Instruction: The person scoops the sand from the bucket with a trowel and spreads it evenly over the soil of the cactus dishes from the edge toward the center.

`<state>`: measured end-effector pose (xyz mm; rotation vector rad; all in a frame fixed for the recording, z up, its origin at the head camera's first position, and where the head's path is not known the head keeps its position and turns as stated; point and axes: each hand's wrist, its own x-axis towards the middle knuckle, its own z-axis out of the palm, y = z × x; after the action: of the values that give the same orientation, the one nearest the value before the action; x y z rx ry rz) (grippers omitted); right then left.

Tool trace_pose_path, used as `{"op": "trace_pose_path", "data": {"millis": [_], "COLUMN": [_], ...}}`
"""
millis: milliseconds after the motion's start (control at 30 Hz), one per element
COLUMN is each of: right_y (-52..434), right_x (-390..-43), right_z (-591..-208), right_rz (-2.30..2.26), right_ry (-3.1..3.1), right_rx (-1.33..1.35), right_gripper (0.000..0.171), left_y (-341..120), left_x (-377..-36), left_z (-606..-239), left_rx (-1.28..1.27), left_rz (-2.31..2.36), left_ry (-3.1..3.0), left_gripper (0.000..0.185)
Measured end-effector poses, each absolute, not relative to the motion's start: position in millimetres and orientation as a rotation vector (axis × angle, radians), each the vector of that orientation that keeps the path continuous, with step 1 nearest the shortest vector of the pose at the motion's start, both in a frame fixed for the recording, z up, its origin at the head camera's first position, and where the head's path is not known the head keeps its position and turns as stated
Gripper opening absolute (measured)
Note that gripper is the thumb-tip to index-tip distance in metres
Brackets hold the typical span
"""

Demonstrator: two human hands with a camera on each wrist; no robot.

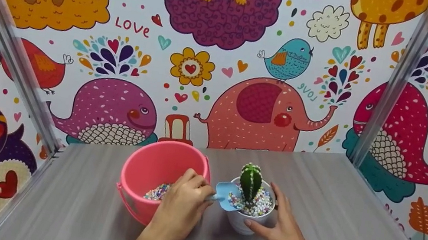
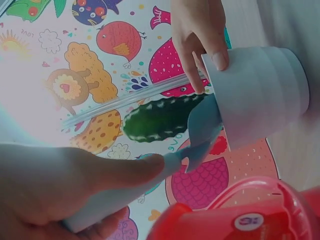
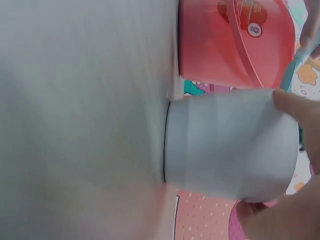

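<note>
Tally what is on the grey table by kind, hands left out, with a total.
Round pink plastic bucket holding coloured pebbles: 1
White ceramic pot topped with coloured pebbles: 1
Green cactus standing in the pot: 1
Small light-blue plastic scoop, blade over the pot: 1
Total: 4

Pink bucket [image 1: 156, 171] glossy smooth plastic; white pot [image 1: 244, 222] matt, smooth; blue scoop [image 1: 227, 195] matt plastic; worktop [image 1: 352, 232] grey woodgrain laminate, satin; pebbles [image 1: 260, 205] in pot, rough.
</note>
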<state>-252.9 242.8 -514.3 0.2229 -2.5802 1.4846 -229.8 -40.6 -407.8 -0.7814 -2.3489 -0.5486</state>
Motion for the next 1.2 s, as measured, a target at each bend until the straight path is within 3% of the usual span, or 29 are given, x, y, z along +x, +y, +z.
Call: {"op": "trace_pose_path", "data": {"millis": [467, 933, 1200], "right_y": [242, 249, 248], "right_x": [-254, -256, -254], "right_z": [-515, -516, -516], "right_rz": [1.522, 1.538, 1.523], "right_ry": [-2.548, -2.579, -2.592], "right_rx": [0.207, 0.279, 0.262], "right_gripper": [0.124, 0.120, 0.118], "left_y": [-33, -42, -36], "left_x": [-226, -230, -231], "left_z": [-408, -395, -399], "left_rx": [-0.816, -0.828, -0.865], "left_rz": [-0.484, -0.739, -0.734], "left_ry": [-2.344, -2.505, -2.458], "left_gripper": [0.026, 0.027, 0.017]}}
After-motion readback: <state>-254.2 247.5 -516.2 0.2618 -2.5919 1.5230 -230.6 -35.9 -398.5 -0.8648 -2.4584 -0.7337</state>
